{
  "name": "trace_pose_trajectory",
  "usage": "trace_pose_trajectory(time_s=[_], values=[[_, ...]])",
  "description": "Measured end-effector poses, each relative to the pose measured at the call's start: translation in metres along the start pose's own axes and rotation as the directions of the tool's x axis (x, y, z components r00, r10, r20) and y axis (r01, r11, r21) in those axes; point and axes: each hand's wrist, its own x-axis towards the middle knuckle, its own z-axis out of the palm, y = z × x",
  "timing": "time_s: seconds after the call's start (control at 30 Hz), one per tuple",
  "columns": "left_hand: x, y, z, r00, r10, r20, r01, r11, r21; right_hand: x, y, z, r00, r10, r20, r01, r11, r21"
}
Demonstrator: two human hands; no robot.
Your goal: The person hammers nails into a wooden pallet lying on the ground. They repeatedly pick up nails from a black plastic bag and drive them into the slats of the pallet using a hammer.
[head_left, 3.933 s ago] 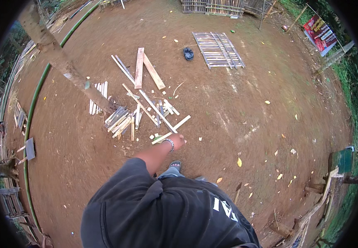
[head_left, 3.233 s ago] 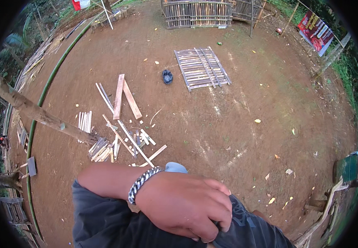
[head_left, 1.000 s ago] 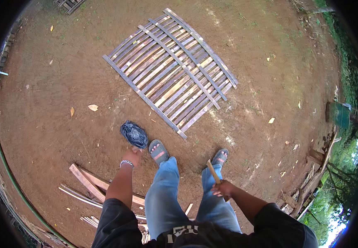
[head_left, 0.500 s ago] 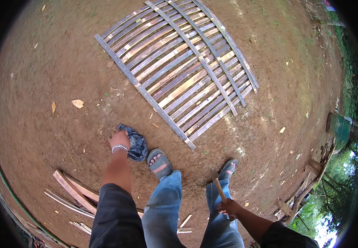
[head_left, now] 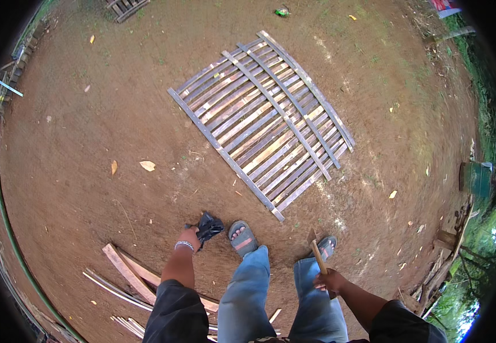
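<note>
My left hand (head_left: 189, 236) is closed on a crumpled black plastic bag (head_left: 209, 226), left of my sandalled foot. My right hand (head_left: 330, 280) grips the wooden handle of a hammer (head_left: 319, 258) in front of my right leg. The tool's brownish head points away from me, near my right foot; its exact shape is hard to make out. Ahead on the dirt lies a large slatted wooden panel (head_left: 225, 154), its narrow strips crossed by several longer rails. Its nearest corner is just beyond my feet.
Loose wooden boards (head_left: 129, 273) and thin pale strips (head_left: 116, 290) lie at my lower left. A green hose (head_left: 9, 228) curves along the left side. Dry leaves (head_left: 147, 166) dot the brown soil. To the right are a green container (head_left: 477, 178) and logs (head_left: 447, 239).
The black bag has gone from spread beside my left hand to bunched up and lifted in it. My right hand has tilted the hammer, bringing its head into view. My view has shifted.
</note>
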Motion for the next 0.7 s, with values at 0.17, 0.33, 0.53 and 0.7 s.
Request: trace_pose_trajectory(time_s=[0.17, 0.33, 0.53, 0.7], values=[[-0.057, 0.008, -0.005, 0.98, -0.169, -0.105, 0.143, 0.966, -0.215, -0.052, -0.002, 0.01, 0.993, -0.118, 0.022, 0.119, 0.992, -0.038], [-0.131, -0.076, -0.006, 0.851, -0.36, -0.381, 0.177, 0.881, -0.438, -0.095, 0.019, 0.021, 0.986, -0.164, -0.022, 0.16, 0.977, -0.14], [-0.267, -0.074, -0.154, 0.803, -0.422, -0.42, -0.234, 0.426, -0.874, -0.078, 0.108, -0.038, 0.895, -0.418, 0.158, 0.297, 0.291, -0.91], [-0.353, -0.072, -0.271, 0.772, -0.48, -0.418, -0.394, 0.154, -0.906, -0.049, 0.162, -0.052, 0.984, -0.175, 0.019, 0.114, 0.552, -0.826]])
